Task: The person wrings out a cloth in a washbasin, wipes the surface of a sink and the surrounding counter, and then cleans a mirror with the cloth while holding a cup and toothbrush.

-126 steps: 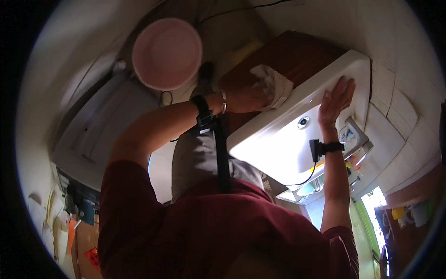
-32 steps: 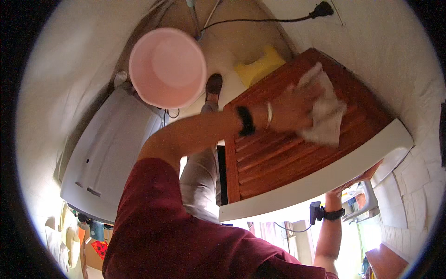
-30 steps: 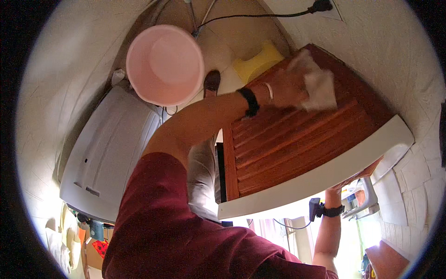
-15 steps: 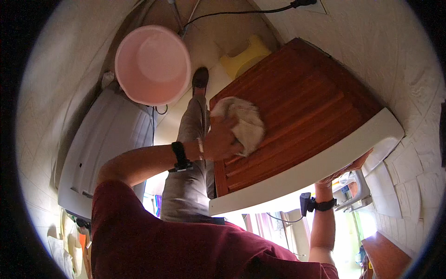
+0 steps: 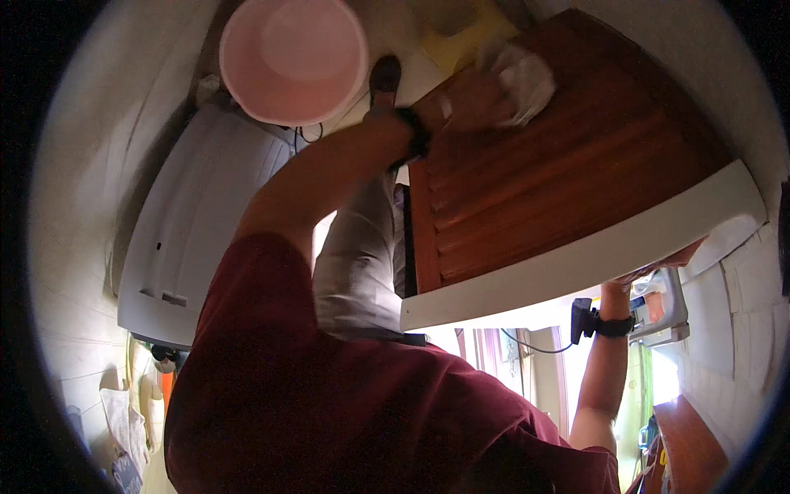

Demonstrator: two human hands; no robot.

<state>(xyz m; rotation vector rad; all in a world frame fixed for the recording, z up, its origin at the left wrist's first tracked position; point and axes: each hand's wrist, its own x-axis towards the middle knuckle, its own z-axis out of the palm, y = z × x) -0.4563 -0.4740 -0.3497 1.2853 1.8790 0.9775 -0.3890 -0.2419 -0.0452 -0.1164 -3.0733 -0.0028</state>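
My left hand (image 5: 480, 97), smeared by motion, presses a pale wiping cloth (image 5: 531, 86) against the reddish-brown wooden cabinet door (image 5: 559, 173) with slatted ridges. The cloth is bunched under the fingers near the door's far left part. A white washbasin top (image 5: 576, 263) runs along the cabinet's near edge. My right hand (image 5: 662, 262) is at that basin, by its right end close to the tap (image 5: 671, 305). The basin's rim covers most of its fingers, so their grip cannot be made out.
A pink plastic bucket (image 5: 296, 62) stands at the far left, beside my shoe (image 5: 384, 78). A yellow plastic stool (image 5: 461, 37) sits beyond the cabinet. To my left is a white ridged appliance (image 5: 197, 214). A tiled wall (image 5: 745, 305) borders the right.
My left hand has carried the cloth farther away and to the right across the cabinet door. The view has shifted with my body; my right hand stays at the basin.
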